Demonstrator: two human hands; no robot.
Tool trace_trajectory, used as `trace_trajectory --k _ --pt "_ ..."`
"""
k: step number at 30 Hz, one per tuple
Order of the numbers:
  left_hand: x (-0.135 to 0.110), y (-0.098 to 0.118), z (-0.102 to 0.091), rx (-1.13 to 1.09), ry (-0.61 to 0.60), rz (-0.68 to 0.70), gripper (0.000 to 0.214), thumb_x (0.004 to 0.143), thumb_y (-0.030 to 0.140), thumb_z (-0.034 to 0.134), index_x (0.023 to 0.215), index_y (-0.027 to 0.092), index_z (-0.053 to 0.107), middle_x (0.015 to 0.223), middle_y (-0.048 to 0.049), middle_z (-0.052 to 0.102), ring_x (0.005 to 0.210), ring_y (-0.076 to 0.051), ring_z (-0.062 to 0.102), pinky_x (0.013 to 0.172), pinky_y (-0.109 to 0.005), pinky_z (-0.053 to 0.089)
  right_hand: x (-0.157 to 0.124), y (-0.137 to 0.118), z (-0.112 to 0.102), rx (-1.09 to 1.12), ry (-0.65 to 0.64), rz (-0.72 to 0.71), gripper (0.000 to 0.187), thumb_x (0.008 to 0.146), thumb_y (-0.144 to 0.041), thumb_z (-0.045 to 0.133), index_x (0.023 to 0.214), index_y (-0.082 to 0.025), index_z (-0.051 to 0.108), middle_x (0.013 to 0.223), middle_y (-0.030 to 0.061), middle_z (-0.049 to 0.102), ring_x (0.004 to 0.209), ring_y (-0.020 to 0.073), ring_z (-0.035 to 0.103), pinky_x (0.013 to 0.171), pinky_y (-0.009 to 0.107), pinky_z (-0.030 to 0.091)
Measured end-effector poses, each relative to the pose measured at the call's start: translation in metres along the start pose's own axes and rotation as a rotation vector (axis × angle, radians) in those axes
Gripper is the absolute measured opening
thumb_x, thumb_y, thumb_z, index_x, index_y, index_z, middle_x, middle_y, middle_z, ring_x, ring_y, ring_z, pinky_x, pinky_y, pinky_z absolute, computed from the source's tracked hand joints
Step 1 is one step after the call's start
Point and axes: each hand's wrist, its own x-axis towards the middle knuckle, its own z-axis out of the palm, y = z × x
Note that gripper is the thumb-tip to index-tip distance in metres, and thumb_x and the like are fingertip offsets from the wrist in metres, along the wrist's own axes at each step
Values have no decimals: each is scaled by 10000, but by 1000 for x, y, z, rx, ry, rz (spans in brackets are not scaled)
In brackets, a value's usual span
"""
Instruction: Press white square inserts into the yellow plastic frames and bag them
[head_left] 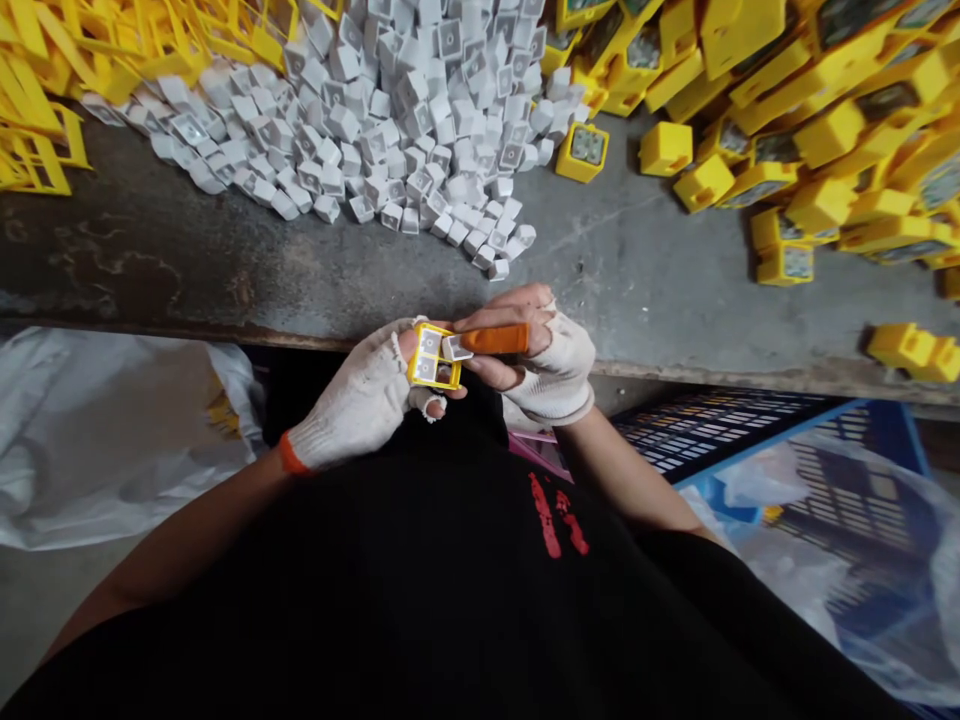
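Note:
My left hand (360, 400), in a white knit glove with cut fingertips, is closed on a small yellow plastic frame (433, 357) that has white square inserts in it. My right hand (540, 350), also gloved, grips an orange-handled tool (495, 340) whose tip holds or presses a white square piece (454, 347) against the frame's right edge. Both hands hover just in front of the grey workbench's (637, 270) near edge, above my black shirt.
A big heap of white square pieces (390, 110) lies on the bench at the back centre. Yellow frames (45, 90) pile at back left, yellow box-shaped parts (825, 130) at right. A white plastic bag (112, 430) lies lower left, a blue crate (787, 440) lower right.

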Motion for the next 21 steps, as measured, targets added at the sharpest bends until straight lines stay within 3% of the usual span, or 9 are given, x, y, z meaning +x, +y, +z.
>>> trace_trajectory --k 6,10,15,18,21 --pt "3 0 1 -4 33 -39 229 1062 379 849 1063 151 827 1084 -140 869 740 -252 836 510 -269 608 0 -2 -17 -91 -177 129 297 1152 -594 687 1174 -366 876 1075 11 943 987 260 856 996 519 618" --pt "2 0 3 2 96 47 176 1008 344 912 1080 197 847 1139 -107 887 834 -258 851 559 -281 642 -2 -14 -24 -224 -266 168 422 1170 -676 606 1126 -367 891 1074 27 948 997 297 860 973 560 605" --pt "-3 -2 4 21 107 159 268 862 328 1059 1037 238 878 1126 -64 909 960 -265 869 640 -279 702 -5 -28 -12 -235 -105 71 174 1165 -455 735 1229 -364 869 1085 0 951 946 242 841 910 465 588" --pt "-5 -1 1 9 107 159 327 803 339 1112 1028 233 899 1080 -55 913 897 -234 867 657 -272 723 -7 -32 -5 -226 -61 38 179 1167 -375 744 1316 -366 845 1154 1 951 970 230 822 916 443 564" --pt "-4 -1 -2 6 119 141 295 822 336 1100 1016 230 905 1045 -45 910 818 -206 853 625 -260 718 -8 -34 -5 -276 -94 22 202 1187 -377 713 1354 -369 826 1198 -7 945 1010 225 798 921 444 522"
